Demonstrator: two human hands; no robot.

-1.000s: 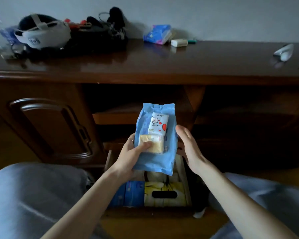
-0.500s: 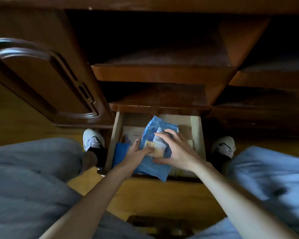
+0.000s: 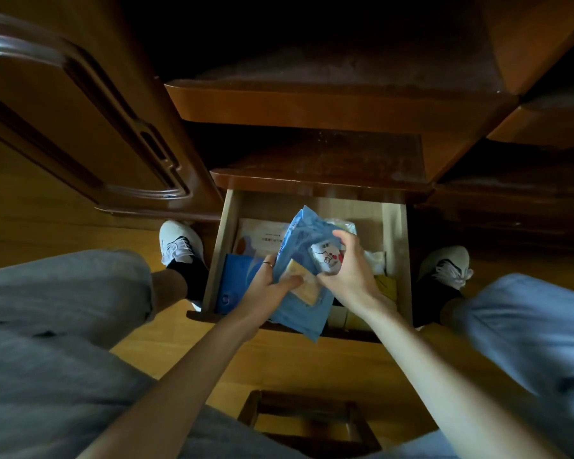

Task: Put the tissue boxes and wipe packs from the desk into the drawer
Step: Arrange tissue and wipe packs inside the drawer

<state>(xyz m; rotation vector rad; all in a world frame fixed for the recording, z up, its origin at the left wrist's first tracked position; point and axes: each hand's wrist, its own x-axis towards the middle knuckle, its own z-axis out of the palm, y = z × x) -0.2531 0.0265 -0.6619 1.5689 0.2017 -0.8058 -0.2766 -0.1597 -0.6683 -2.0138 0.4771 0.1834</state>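
Head view, wipe pack (image 3: 299,293) between left hand (image 3: 269,286), right hand (image 3: 348,273)

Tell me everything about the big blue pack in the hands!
The blue pack is soft, crinkly plastic, a flat pouch tilted over the open drawer. The left hand grips its left edge, thumb on a small yellow packet lying on it. The right hand holds a small white packet against it.

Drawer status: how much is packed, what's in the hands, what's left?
Done: the open drawer already holds a dark blue pack on the left and a yellow box on the right. In hand: the left hand grips the light blue wipe pack; the right hand pinches a small white tissue packet. Left: releasing both. The desktop is out of view.
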